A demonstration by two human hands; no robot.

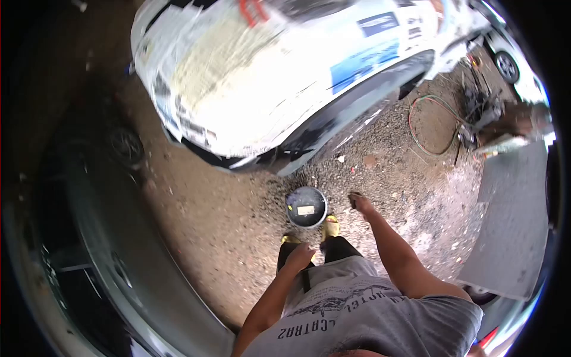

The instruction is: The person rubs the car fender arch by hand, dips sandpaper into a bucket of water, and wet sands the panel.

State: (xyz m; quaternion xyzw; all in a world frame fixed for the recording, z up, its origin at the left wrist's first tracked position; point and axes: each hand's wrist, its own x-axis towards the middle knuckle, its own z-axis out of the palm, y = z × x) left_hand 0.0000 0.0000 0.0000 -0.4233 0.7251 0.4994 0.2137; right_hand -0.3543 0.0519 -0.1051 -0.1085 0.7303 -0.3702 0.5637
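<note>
My right hand (361,203) is held out over the gravel, closed around a small dark piece (354,200) whose kind I cannot make out. In front of my thighs is my left hand (303,254), its fingers curled in; whatever they may hold is hidden. A dark round bucket (326,208) with a pale rim stands on the ground just ahead of my feet. Inside it shows a light rectangular piece (306,210), and a small yellow spot is at its left side. Both hands are apart from the bucket.
A car (256,113) with patchy white and beige body and paper masking stands ahead. A dark car (148,256) is at left. At right are a coiled red-and-green hose (414,131), a grey panel (505,220) and metal equipment (479,107). Gravel (208,226) covers the ground.
</note>
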